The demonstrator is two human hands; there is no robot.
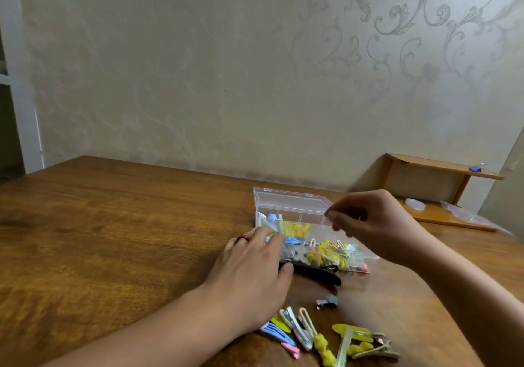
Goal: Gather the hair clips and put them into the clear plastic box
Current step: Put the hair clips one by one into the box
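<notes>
From the head camera, the clear plastic box (295, 210) is sitting open on the wooden table (113, 225), already holding many colourful clips. The left hand (252, 276) is resting at the box's near left corner, fingers spread loosely, its thumb touching a black clip (320, 274). The right hand (371, 225) is hovering over the box, fingertips pinched together; what they are holding cannot be told. More hair clips (326, 335) are lying scattered nearer the person.

A rectangular clear plastic box (292, 202), glossy and see-through, is being seen between the hands. Dark-grained brown wooden tabletop (113, 225), softly sheened, is lying beneath them. Pastel matt plastic hair clips (300, 329) are lying nearer.
</notes>
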